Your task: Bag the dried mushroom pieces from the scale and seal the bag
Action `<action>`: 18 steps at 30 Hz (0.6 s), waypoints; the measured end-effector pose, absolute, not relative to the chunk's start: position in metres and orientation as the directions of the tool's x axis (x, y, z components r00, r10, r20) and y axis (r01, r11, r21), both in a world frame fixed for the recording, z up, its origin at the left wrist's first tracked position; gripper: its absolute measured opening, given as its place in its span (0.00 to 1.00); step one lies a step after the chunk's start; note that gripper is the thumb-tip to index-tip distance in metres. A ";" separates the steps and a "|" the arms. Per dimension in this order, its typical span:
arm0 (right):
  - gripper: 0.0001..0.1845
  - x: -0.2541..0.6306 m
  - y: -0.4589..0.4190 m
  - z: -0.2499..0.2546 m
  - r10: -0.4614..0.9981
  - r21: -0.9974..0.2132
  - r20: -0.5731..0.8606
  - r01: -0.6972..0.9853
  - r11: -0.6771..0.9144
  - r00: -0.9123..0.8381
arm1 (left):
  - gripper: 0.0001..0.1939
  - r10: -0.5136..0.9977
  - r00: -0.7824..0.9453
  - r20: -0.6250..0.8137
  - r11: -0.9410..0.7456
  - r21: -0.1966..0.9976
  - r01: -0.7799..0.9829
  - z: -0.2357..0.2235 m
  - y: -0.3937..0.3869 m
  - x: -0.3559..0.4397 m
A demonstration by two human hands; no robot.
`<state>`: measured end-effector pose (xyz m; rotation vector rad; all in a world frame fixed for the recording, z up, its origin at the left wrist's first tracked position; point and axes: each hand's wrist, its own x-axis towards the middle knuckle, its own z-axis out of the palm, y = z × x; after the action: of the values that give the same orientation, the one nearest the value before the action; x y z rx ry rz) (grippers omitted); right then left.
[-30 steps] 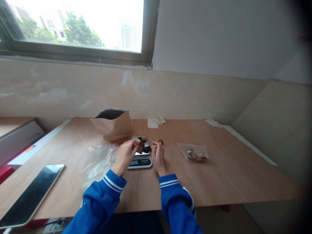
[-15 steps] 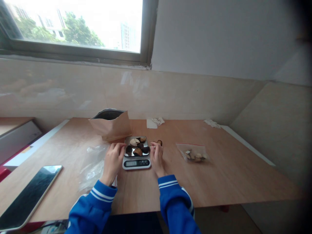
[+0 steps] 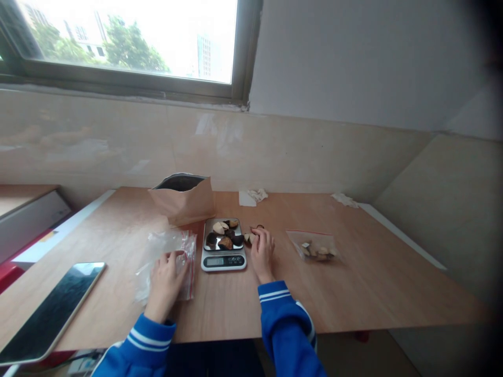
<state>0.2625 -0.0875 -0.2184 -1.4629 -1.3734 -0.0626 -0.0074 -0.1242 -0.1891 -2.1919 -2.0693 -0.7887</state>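
Head view, only one. Your left hand (image 3: 167, 277) lies flat, fingers spread, on a stack of clear zip bags (image 3: 167, 259) with red seal strips, on the desk (image 3: 373, 283) left of its middle, nearer the front edge. Palm down, pressing or touching the top bag; can't tell if any fingers actually pinch it. Your right hand (image 3: 262, 250) rests on the desk just beside the right side of the kitchen scale (image 3: 223, 251), fingers curled loosely, fingertips touching small dark pieces (image 3: 254, 233) lying on the desk by the scale's right rear corner. Whether it grips one of them, cannot tell, too small.

Scale sits about mid-desk, display end toward you, steel platform loaded with dried mushroom pieces (image 3: 223, 235), some dark, some pale. Digits on the display unreadable.

Brown paper bag (image 3: 184, 201) stands open just behind the scale and a bit left, toward the back edge, mouth up. Filled zip bag (image 3: 313, 246) with pale and brown pieces lies flat right of your right hand, well apart from the scale. Two crumpled white paper scraps sit near the back edge: one (image 3: 251, 197) behind the scale, one (image 3: 344, 198) toward the back right corner. Tablet (image 3: 51, 309) lies dark screen up at the front left corner, partly over the edge. Blue sleeves (image 3: 283, 319) with white stripes on both arms.
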 end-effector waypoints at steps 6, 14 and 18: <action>0.15 0.264 -0.089 -0.221 0.695 -0.639 0.631 0.739 0.214 0.344 | 0.17 0.935 0.010 0.354 -0.135 0.330 0.934 -0.196 -0.127 -0.009; 0.15 0.262 -0.089 -0.221 0.691 -0.643 0.629 0.738 0.205 0.355 | 0.19 0.919 -0.026 0.392 -0.194 0.510 0.838 -0.196 -0.131 -0.012; 0.14 0.260 -0.090 -0.218 0.679 -0.609 0.663 0.753 0.247 0.314 | 0.22 0.899 -0.096 0.428 -0.202 0.597 0.776 -0.194 -0.130 -0.015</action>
<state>0.2596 -0.0905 -0.2184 -1.4620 -1.3957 -0.0833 -0.0153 -0.1295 -0.1938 -2.2090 -2.0735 -1.3009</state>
